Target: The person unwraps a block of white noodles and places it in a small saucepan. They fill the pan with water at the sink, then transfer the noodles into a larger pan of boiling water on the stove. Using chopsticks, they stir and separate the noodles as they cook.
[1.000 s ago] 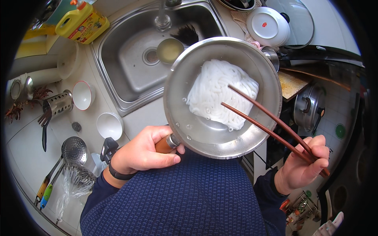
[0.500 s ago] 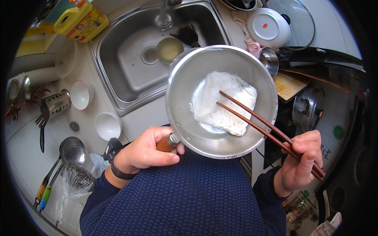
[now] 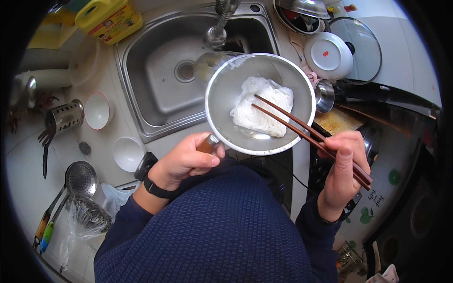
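- Over the sink [image 3: 155, 75], the steel pan [image 3: 260, 101] now sits further out above the basin than a second ago, its far rim close under the tap [image 3: 221, 23], where before it hung nearer the person's chest.
- The white noodle block [image 3: 262, 112] has gone from a wide, spread slab to a tighter, folded lump lying against the near right wall of the pan; that suggests the pan is being tipped toward the basin with the noodles kept back.
- The chopsticks [image 3: 306, 132] have drawn in with it, and their tips rest on the noodles near the block's middle.
- The left hand [image 3: 186, 158] has its fingers curled tight around the pan's short brown handle, thumb pressed on top.
- The right hand [image 3: 342, 172] grips the chopsticks near their upper ends, fingers closed round both sticks, thumb laid flat along them.
- On the worktop, two white bowls [image 3: 97, 109] stand to the left of the sink, with a yellow bottle [image 3: 109, 18] at its far corner.
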`<state>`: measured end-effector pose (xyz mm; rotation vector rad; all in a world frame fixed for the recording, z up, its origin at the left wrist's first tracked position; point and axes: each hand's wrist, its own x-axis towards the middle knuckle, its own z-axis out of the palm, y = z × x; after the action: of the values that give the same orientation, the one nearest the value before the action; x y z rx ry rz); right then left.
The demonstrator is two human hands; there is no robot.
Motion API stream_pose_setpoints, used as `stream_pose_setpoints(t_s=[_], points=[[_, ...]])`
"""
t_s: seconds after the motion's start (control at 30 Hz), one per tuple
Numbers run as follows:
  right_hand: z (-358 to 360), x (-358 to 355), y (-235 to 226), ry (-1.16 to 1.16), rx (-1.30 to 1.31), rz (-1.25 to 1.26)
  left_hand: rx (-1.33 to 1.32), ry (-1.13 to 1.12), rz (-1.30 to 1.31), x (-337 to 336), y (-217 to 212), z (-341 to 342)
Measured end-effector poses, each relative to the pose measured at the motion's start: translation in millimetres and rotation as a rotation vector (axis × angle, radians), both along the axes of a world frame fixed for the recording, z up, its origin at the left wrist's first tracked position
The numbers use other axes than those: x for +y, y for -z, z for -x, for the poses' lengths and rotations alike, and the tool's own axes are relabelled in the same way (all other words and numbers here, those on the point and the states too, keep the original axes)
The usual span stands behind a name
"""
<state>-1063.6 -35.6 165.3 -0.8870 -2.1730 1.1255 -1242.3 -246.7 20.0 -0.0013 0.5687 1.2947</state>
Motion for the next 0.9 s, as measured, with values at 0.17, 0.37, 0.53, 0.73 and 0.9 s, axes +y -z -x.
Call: stream_pose_setpoints(t_s=[0.17,0.37,0.53,0.73,0.9], points=[[36.7,9.6,-9.6,-0.068,-0.107,-0.088,-0.234,-0.107,-0.12,11.6,24.8,-9.8],[81.7,16.2,-30.7,-0.134,-0.237,-0.176,-0.488,-0.147,-0.273,34.0,40.4,-27.4],[115.5,15.7,-52.0,-0.237,-0.412,-0.254,-0.656,-0.148,-0.362,54.7,40.7,-46.4],[149.3,8.0,-64.8,-0.292,-0.635,-0.436,-0.888,-0.126,-0.53,80.8,37.4,-62.1],[161.8,3.3,-62.8,-0.277,-0.719,-0.485,-1.02,-0.091,-0.597,88.1,36.8,-65.2]])
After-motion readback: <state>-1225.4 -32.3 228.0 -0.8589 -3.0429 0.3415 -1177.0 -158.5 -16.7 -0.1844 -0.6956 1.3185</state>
